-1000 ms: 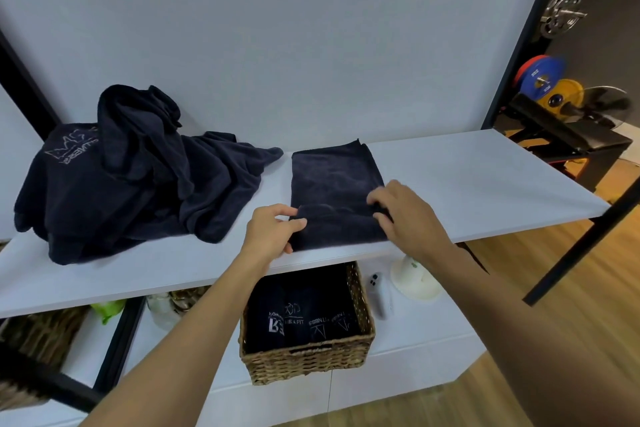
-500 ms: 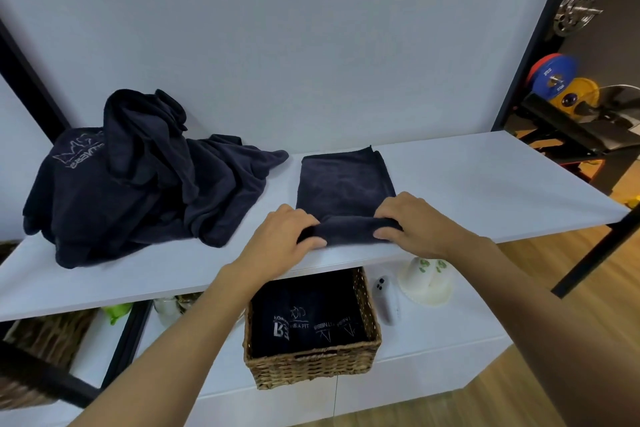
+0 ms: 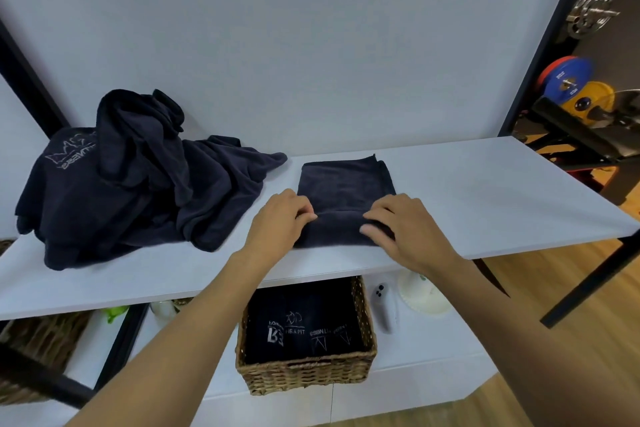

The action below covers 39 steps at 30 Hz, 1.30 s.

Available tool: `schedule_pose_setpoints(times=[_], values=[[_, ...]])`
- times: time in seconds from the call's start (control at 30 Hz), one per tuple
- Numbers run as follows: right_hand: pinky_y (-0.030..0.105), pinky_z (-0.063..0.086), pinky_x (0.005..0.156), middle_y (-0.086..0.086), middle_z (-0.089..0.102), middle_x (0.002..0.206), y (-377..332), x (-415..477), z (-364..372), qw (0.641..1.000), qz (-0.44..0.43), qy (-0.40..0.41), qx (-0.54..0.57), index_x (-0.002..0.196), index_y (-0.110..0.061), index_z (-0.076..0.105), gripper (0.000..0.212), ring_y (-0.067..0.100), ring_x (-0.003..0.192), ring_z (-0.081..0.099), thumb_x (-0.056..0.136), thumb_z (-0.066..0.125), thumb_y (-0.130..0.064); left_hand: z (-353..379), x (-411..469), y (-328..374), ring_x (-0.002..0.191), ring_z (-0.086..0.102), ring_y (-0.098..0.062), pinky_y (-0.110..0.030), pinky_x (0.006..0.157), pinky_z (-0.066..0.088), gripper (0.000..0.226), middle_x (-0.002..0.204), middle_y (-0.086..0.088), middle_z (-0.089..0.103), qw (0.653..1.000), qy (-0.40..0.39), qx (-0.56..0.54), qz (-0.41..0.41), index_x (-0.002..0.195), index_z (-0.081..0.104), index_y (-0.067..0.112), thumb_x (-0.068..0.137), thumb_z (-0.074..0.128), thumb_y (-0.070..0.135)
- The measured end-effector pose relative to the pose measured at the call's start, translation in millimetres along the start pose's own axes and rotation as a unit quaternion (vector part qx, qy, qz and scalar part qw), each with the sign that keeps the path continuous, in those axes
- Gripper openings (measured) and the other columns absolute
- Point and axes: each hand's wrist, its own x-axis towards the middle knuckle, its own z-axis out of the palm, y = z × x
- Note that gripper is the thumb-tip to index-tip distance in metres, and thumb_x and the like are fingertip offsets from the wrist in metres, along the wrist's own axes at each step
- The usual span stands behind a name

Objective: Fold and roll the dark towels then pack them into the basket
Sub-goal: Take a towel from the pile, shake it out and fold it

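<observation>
Two hands grip a folded dark towel (image 3: 346, 184) on the near part of a white shelf (image 3: 485, 191), the left hand (image 3: 280, 218) and right hand (image 3: 401, 229) curling their fingers over its rolled near end. Unfolded towels (image 3: 131, 177) lie heaped to the left; the wicker basket (image 3: 308, 374) (rolled towels inside) sits below.

**Hidden, cut off or unreadable around the tabletop**

The near end of the folded towel (image 3: 346, 184) lies under the left hand (image 3: 277, 222) and right hand (image 3: 405, 229), whose fingers (image 3: 306, 217) curl over it, so its edge is hidden. The tabletop (image 3: 485, 191) covers the far rim of the basket (image 3: 304, 374), and the print on the rolled towels (image 3: 301, 322) inside is too small to read. A second basket (image 3: 38, 340) is cut by the left edge. A white object (image 3: 426, 298) sits partly behind the right forearm (image 3: 485, 305), and the weight plates (image 3: 568, 80) run off the right edge.
</observation>
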Motion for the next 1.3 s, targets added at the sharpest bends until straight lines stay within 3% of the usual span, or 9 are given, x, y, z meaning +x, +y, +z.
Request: schedule_pose_setpoints(times=[0.2,0.4,0.53,0.63,0.73,0.93,1.03,1.2,1.3], values=[[0.036,0.044,0.089,-0.006,0.061,0.11,4,12,0,0.994,0.06,-0.059,0.071,0.104,-0.02,0.07,0.028,0.016,0.101,0.055,0.091,0.063,-0.044,3,-12,-16,0.085,0.056,-0.025,-0.038,0.076,0.05,0.059,0.096,-0.004,0.062,0.955,0.021,0.182,0.231,0.101,0.071,0.007,0.086,0.05,0.06],[0.038,0.045,0.093,-0.007,0.066,0.11,0,29,-6,0.983,0.14,-0.051,0.111,0.111,-0.025,0.067,0.024,0.016,0.101,0.06,0.094,0.06,-0.04,-14,21,-10,0.091,0.06,-0.013,-0.023,0.077,0.044,0.027,0.104,0.004,0.068,0.986,-0.138,-0.06,0.074,0.113,0.063,0.022,0.09,0.067,0.036],[0.038,0.037,0.096,-0.004,0.056,0.132,-6,11,5,0.995,0.091,-0.048,0.004,0.129,-0.024,0.057,0.045,0.02,0.117,0.052,0.088,0.069,-0.037,-23,46,-18,0.098,0.063,-0.02,-0.028,0.085,0.048,0.021,0.103,0.0,0.07,0.962,-0.238,-0.138,-0.007,0.107,0.07,0.022,0.095,0.06,0.036],[0.031,0.039,0.099,-0.004,0.056,0.134,-4,16,3,0.985,0.142,-0.069,0.069,0.134,-0.025,0.053,0.044,0.02,0.117,0.052,0.091,0.066,-0.023,-24,55,-21,0.1,0.06,-0.026,-0.032,0.093,0.045,0.027,0.103,-0.004,0.069,0.936,-0.29,-0.194,-0.047,0.098,0.07,0.013,0.097,0.057,0.037],[0.022,0.042,0.087,-0.01,0.062,0.119,1,29,-9,0.963,0.177,-0.112,0.17,0.124,-0.03,0.057,0.036,0.011,0.104,0.056,0.09,0.067,-0.024,-30,58,-24,0.08,0.041,-0.021,-0.029,0.076,0.034,0.034,0.083,-0.006,0.047,0.907,-0.352,-0.223,-0.062,0.079,0.055,0.008,0.097,0.056,0.037],[0.024,0.04,0.078,-0.019,0.061,0.098,15,49,-16,0.911,0.232,-0.166,0.298,0.098,-0.038,0.058,0.006,0.008,0.094,0.057,0.094,0.061,-0.035,-24,39,-15,0.093,0.059,-0.012,-0.036,0.089,0.048,0.028,0.102,0.009,0.066,0.985,-0.079,-0.041,0.147,0.107,0.07,0.023,0.089,0.065,0.044],[0.02,0.039,0.076,-0.018,0.063,0.097,19,61,-8,0.911,0.257,-0.156,0.283,0.098,-0.033,0.065,0.009,0.01,0.098,0.058,0.094,0.06,-0.038,-14,32,-16,0.107,0.054,-0.02,-0.033,0.092,0.041,0.057,0.121,0.004,0.06,0.978,-0.116,0.086,0.153,0.13,0.057,0.023,0.084,0.065,0.056],[0.032,0.047,0.088,-0.006,0.063,0.107,5,54,5,0.982,0.166,0.006,0.091,0.107,-0.021,0.068,0.017,0.015,0.098,0.058,0.094,0.061,-0.03,-17,60,-22,0.094,0.059,-0.019,-0.03,0.079,0.046,0.032,0.101,0.002,0.067,0.974,-0.201,-0.092,0.045,0.11,0.067,0.021,0.087,0.068,0.043],[0.036,0.04,0.103,-0.009,0.05,0.138,8,37,13,0.979,0.161,-0.073,0.103,0.13,-0.028,0.055,0.045,0.014,0.119,0.05,0.088,0.068,-0.038,-21,81,-29,0.084,0.061,-0.019,-0.031,0.077,0.047,0.028,0.089,0.001,0.066,0.952,-0.272,-0.138,0.013,0.095,0.068,0.014,0.092,0.063,0.041]])
